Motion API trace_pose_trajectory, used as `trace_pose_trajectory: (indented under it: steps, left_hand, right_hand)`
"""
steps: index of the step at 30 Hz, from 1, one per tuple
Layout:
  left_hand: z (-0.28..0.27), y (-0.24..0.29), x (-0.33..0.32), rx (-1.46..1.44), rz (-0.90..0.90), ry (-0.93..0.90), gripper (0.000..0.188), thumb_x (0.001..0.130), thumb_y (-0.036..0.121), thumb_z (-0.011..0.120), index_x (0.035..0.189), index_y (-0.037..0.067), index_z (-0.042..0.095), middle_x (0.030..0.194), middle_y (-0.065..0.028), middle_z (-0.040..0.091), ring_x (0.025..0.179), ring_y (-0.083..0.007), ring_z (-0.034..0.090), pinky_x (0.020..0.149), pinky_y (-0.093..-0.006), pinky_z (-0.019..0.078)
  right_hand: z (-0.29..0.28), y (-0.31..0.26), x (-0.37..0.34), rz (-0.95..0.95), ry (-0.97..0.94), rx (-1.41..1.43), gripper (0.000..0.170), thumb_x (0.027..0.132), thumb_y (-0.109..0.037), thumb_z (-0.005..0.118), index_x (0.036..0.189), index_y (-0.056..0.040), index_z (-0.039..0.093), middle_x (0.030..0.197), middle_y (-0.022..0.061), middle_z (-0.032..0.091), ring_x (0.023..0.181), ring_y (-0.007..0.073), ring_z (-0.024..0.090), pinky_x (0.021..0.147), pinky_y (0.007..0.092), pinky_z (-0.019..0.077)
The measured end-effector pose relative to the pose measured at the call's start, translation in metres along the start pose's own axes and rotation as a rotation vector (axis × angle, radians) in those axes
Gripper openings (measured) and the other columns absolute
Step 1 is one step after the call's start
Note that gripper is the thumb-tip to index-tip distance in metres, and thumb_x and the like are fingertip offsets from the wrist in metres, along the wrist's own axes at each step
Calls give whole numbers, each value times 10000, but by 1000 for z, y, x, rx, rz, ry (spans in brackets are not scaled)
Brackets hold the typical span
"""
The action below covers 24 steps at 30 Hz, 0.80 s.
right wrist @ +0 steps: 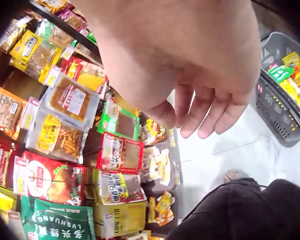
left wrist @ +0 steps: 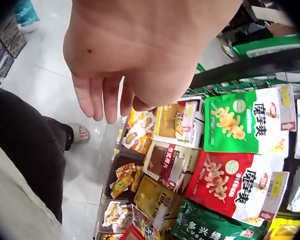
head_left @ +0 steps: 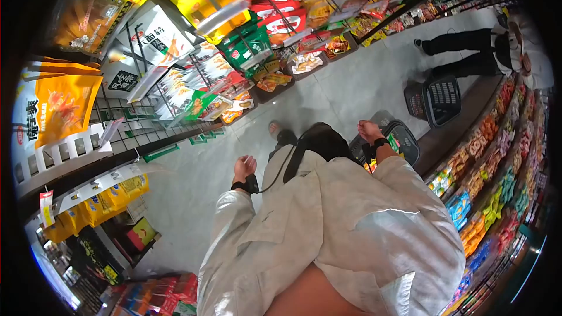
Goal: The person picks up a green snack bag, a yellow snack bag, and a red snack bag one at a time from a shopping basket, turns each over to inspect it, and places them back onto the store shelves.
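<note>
My left hand hangs low in front of my body with nothing in it. In the left wrist view its loosely bent fingers point down, apart from the snack packs beside them. On the other side, my right hand is also empty, its fingers relaxed and slightly curled. A dark shopping basket holding bright snack packets is close by the right hand. Nearest the left hand, green and red-and-white snack bags hang on the rack.
Hanging snack bags fill the wire rack on the left and ahead. Bins of colourful wrapped sweets line the right side. Another person in black trousers stands farther along the tiled aisle, near a second basket.
</note>
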<state>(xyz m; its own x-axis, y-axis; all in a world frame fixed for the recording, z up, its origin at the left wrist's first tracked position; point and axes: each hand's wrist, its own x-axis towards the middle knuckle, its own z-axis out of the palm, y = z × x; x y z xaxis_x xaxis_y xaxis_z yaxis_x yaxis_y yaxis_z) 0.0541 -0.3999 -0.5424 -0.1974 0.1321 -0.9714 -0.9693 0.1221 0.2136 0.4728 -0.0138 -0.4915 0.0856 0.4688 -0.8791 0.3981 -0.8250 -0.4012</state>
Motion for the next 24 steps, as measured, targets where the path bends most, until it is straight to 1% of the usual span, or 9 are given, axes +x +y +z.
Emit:
trace_pose_trajectory:
  steps: [4, 5, 10, 12, 15, 17, 18, 20, 24]
  left_hand:
    - [-8, -35, -20, -14, -23, -5, 312, 965, 236, 512, 1235, 79, 534, 1281, -143, 601, 1104, -316, 616, 937, -438, 538]
    - [-7, -43, -23, 4, -28, 10, 293, 959, 239, 522, 1206, 81, 540, 1233, -127, 606, 1081, -311, 617, 919, -428, 538]
    - [-10, -74, -16, 132, -64, 2, 274, 952, 265, 557, 1168, 95, 551, 1144, -102, 601, 983, -271, 620, 878, -392, 525]
    - [8, -81, -34, 292, -2, -44, 301, 961, 267, 549, 1198, 81, 556, 1156, -100, 601, 989, -256, 619, 895, -372, 516]
    - [28, -95, -61, 466, 69, -91, 356, 967, 272, 549, 1254, 60, 554, 1170, -104, 600, 1006, -241, 618, 908, -359, 509]
    - [53, -102, -78, 563, 43, -107, 368, 971, 256, 547, 1282, 60, 537, 1210, -118, 592, 1057, -258, 611, 933, -369, 508]
    - [57, -106, -86, 625, 20, -107, 375, 972, 248, 546, 1297, 60, 529, 1230, -124, 588, 1082, -266, 608, 945, -374, 508]
    - [64, -109, -90, 755, 0, -115, 391, 976, 259, 540, 1311, 60, 528, 1249, -129, 588, 1092, -267, 606, 952, -376, 507]
    - [109, -121, -81, 993, -1, -142, 410, 985, 282, 523, 1327, 56, 527, 1266, -137, 586, 1114, -269, 602, 950, -373, 515]
  right_hand:
    - [-39, 58, 11, -20, -15, 0, 207, 927, -244, 615, 1106, -173, 689, 913, -58, 687, 790, 97, 609, 794, 302, 497]
    - [-48, 73, 18, -22, -18, 34, 225, 936, -253, 599, 1132, -181, 684, 937, -59, 692, 786, 83, 610, 783, 297, 496]
    - [-82, 129, 2, -85, -48, 111, 242, 960, -255, 594, 1175, -173, 668, 984, -47, 692, 796, 67, 608, 765, 291, 496]
    - [-94, 157, -2, -86, -57, 234, 242, 971, -265, 599, 1177, -157, 664, 1036, -20, 702, 870, 90, 631, 766, 266, 501]
    - [-110, 205, -8, 3, -46, 316, 248, 976, -281, 595, 1174, -147, 662, 1059, -12, 704, 912, 108, 643, 799, 269, 505]
    - [-116, 231, -16, 33, 4, 409, 252, 973, -289, 602, 1171, -145, 663, 1061, -9, 703, 922, 112, 647, 816, 272, 505]
    - [-121, 256, -11, -1, -40, 516, 261, 962, -305, 627, 1161, -141, 666, 1063, -5, 702, 943, 109, 649, 816, 273, 503]
    - [-122, 269, -41, 7, 84, 609, 261, 949, -289, 617, 1138, -127, 698, 1040, 25, 721, 873, 136, 668, 749, 276, 504]
    - [-127, 319, -68, 37, 164, 738, 265, 939, -298, 649, 1108, -98, 693, 1003, 24, 717, 869, 114, 665, 739, 260, 510]
